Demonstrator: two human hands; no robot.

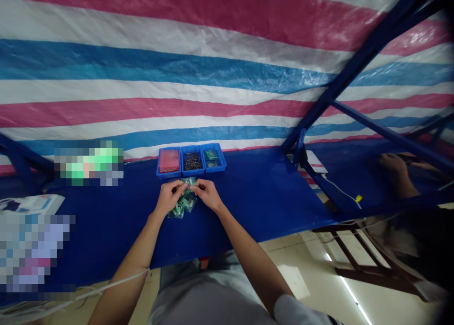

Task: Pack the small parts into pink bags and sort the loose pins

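Grey shirt (209, 292) at bottom of frame, nearest camera; both bare forearms run up from it to the work. Left hand (169, 197) and right hand (209, 196) sit close together just in front of the bins, fingertips nearly meeting. Left fingers (179, 188) and right fingers (196, 187) are closed on the top of a bundle of clear packets with green contents (184, 203), pinching it from both sides: grasping, not released. Bundle sits between and below the hands, over the blue surface (248, 192); can't tell if it touches the surface or is lifted clear. Packet contents too small to identify. Three blue plastic bins (191, 174) stand side by side beyond the hands, touching each other. Left bin holds red packets (169, 160), middle bin loose dark screws (192, 161), right bin green packets (212, 158). Red, white and blue striped tarp (177, 79) hangs behind the surface. Blue steel frame (354, 83) crosses the right side. Near its foot, a flat white device (315, 162) with a white cable (340, 190). Co-worker's hand (393, 166) at far right, well apart from both hands. White box (31, 204) at left edge, partly pixelated.
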